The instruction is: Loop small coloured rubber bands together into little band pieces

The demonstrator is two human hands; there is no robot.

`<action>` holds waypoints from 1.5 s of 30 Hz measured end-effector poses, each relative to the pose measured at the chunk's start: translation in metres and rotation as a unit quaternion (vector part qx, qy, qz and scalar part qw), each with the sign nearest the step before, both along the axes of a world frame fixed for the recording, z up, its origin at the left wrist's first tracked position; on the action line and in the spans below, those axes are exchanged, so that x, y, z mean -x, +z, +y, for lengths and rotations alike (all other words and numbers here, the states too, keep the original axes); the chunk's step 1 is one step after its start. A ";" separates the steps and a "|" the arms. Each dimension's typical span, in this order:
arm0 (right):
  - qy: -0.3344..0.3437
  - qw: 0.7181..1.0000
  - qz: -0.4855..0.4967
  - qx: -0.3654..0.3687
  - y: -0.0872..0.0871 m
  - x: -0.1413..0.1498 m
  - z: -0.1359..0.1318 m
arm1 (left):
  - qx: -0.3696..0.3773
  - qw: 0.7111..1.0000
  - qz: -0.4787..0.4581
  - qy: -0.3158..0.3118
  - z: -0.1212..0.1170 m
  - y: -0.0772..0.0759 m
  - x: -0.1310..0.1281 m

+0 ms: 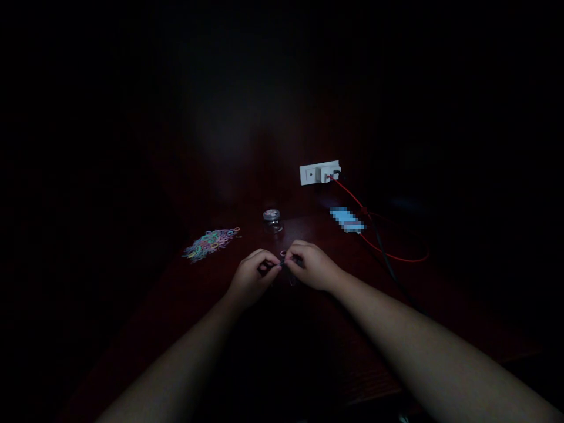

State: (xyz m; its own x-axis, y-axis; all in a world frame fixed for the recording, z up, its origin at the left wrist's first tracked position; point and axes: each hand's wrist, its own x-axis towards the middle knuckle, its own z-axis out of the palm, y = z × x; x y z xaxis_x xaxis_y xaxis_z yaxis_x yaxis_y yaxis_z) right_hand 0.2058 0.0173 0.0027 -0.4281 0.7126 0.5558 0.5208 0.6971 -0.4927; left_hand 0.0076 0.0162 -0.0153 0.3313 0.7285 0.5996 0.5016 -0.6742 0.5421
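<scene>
In the dark head view, my left hand (257, 271) and my right hand (312, 264) meet at the fingertips above the table. Both are closed in a pinch on a small dark hair tie (282, 264), most of it hidden by the fingers. A pink hair tie (283, 253) shows just behind the fingertips. Below my right fingers a thin, dim loop (292, 280) is visible, too dark to make out well. To the left of my hands lies a loose pile of coloured hair ties (212, 243). A clear jar (274, 225) with a grey lid (271, 214) stands behind my hands.
A phone with a lit, blurred screen (346, 219) lies at the right. Its red cable (374, 242) runs to a charger in the white wall socket (309, 174). A black cable (388, 262) crosses the dark red table (352, 346) on the right.
</scene>
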 end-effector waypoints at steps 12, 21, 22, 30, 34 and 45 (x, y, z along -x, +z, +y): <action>-0.002 1.000 -0.012 -0.011 0.002 0.000 -0.002 | 0.025 0.999 0.026 0.011 -0.002 0.004 0.000; 0.027 1.000 -0.015 -0.005 0.002 -0.001 -0.002 | 0.087 0.996 -0.003 0.006 -0.004 0.005 -0.003; 0.026 1.000 -0.016 -0.006 0.002 -0.001 -0.002 | 0.085 0.996 -0.006 0.005 -0.004 0.004 -0.002; 0.040 0.999 -0.003 -0.011 0.001 -0.001 0.000 | 0.080 0.997 -0.005 0.000 0.002 -0.001 -0.001; 0.044 0.999 0.001 -0.006 0.001 -0.001 -0.001 | 0.087 0.996 -0.003 -0.001 0.001 0.000 -0.001; 0.045 0.999 0.010 -0.004 -0.001 -0.001 0.002 | 0.102 0.993 -0.044 -0.027 -0.003 0.000 -0.004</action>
